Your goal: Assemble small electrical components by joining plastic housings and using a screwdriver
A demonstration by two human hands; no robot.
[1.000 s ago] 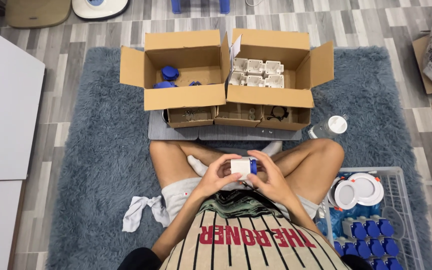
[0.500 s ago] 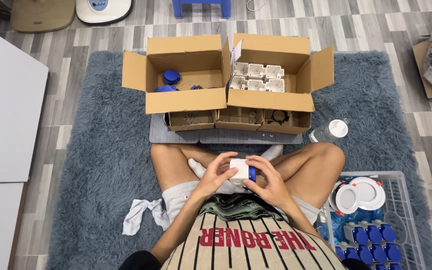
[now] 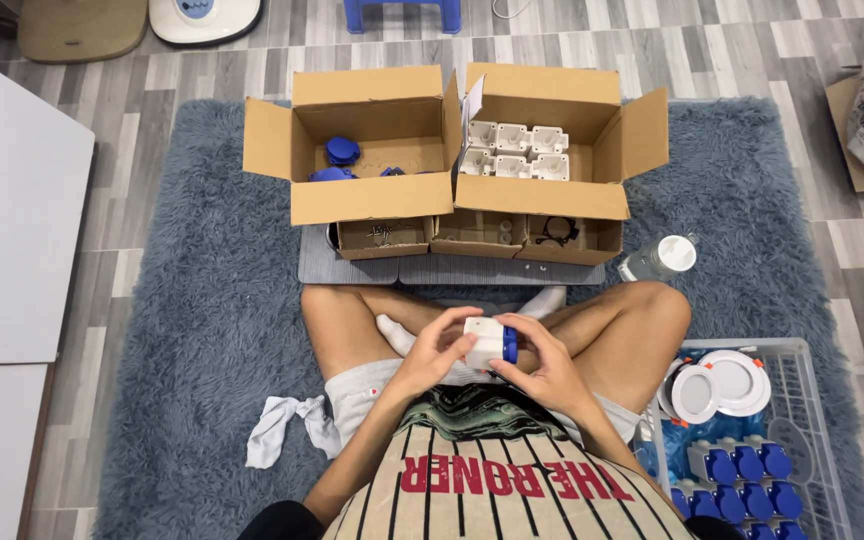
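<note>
Your left hand (image 3: 430,358) and right hand (image 3: 544,368) are both closed around a small white socket box with a blue cap (image 3: 492,342), held over your crossed legs near the front edge of the grey rug (image 3: 182,300). Left fingers wrap the white body from the left; right fingers curl over the blue end, which faces right, so the box's long axis runs left to right between your palms. Neither hand is nearer; both touch it. Beyond your knees, two open cardboard boxes sit side by side: blue caps in the left box (image 3: 372,150), white housings in the right box (image 3: 542,150). A wire basket (image 3: 802,420) of finished pieces stands at your right.
</note>
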